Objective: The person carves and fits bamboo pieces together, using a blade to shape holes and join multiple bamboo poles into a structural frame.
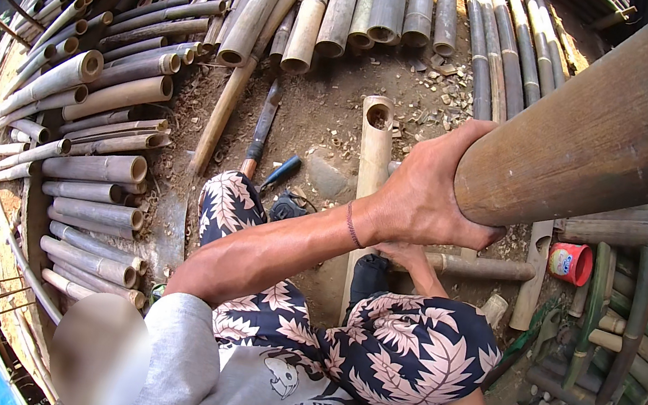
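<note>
Left hand (418, 196) wraps a thick bamboo culm (597, 136).
Right hand (408, 258), fingers hidden so grip unclear, rests by a thin bamboo pole (483, 268); red cup (570, 263) nearby.

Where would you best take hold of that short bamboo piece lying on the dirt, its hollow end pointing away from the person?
Probably at the far, open end of the short bamboo piece, coming from above with fingers around its sides. That end lies bare on the dirt; the near part runs under the left hand and between the knees. The right hand is mostly hidden.
</note>
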Available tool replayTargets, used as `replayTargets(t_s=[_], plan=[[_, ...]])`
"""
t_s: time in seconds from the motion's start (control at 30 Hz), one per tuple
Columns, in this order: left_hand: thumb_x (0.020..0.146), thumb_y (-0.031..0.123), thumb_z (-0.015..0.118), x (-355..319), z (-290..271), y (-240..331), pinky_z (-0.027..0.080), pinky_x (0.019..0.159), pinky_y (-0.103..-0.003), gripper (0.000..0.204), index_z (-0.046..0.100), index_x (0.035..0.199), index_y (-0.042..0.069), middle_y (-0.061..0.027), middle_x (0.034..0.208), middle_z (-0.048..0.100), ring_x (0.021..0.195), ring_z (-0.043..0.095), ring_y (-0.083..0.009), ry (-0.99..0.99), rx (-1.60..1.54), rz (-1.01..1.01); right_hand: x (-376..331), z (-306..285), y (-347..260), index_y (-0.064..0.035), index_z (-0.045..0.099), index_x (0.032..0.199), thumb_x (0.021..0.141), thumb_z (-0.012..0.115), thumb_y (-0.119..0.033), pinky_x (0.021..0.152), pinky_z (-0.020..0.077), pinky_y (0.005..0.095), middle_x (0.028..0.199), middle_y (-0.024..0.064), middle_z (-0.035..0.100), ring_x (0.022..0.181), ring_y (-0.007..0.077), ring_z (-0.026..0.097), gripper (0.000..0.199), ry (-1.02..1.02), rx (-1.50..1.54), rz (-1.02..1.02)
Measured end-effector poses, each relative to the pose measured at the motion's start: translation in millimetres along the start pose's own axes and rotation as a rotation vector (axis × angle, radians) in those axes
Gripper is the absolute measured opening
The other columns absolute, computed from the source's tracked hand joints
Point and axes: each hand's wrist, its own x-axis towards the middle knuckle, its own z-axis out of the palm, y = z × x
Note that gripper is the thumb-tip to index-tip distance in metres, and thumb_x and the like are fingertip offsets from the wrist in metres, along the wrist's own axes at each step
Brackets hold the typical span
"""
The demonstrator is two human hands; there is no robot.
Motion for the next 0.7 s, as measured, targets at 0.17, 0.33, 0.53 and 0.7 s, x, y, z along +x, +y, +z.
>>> replayTargets(t_s=[0.17, 0.33, 0.53, 0.7], plan=[[0.058, 0.027, 0.087, -5.4, 0.9, -11.0, 0.050, 0.094, -0.036, 0.087, 0.048, 0.131, 0.000, -0.0158, 0.117, 0.065, 0.106, 0.065, -0.0237, -0.021, -0.033, 0.016, 2.4, -16.3, -26.6, -0.0067, 0.054, 0.132, 0.071, 0.081, -0.042, 0.105, 0.0414, 0.0442, 0.135, 0.0130, 0.056, 0.122, 0.0277, 0.055, 0.076, 0.054, 0.028, 0.095], [0.057, 0.024, 0.087, -30.6, -8.6, -9.1, 0.050, 0.096, -0.036, 0.089, 0.047, 0.133, 0.002, -0.0163, 0.121, 0.062, 0.112, 0.063, -0.0260, -0.021, 0.032, 0.035, 22.7, -87.5, -135.1, -0.0057, 0.053, 0.132, 0.073, 0.078, -0.044, 0.105, 0.0408, 0.0439, 0.134, 0.0134, 0.055, 0.122, 0.0277, 0.054, 0.075, 0.205, 0.087, 0.043], [0.056, 0.020, 0.083, -23.2, 18.1, 4.9, 0.048, 0.093, -0.045, 0.083, 0.048, 0.129, 0.006, -0.0177, 0.117, 0.059, 0.109, 0.059, -0.0372, -0.045, -0.041, 0.107, -33.0, -218.6, -342.6, -0.0045, 0.052, 0.132, 0.075, 0.075, -0.046, 0.104, 0.0402, 0.0436, 0.133, 0.0139, 0.054, 0.121, 0.0277, 0.053, 0.074, 0.464, -0.159, -0.197], [0.054, 0.025, 0.089, -52.5, 18.1, -27.6, 0.046, 0.099, -0.047, 0.087, 0.049, 0.129, 0.007, -0.0155, 0.119, 0.060, 0.112, 0.058, -0.0366, 0.071, 0.099, 0.081, -68.4, -214.0, -380.2, -0.0036, 0.050, 0.132, 0.076, 0.072, -0.048, 0.104, 0.0397, 0.0433, 0.132, 0.0143, 0.054, 0.120, 0.0277, 0.053, 0.074, 0.471, -0.244, -0.181]])
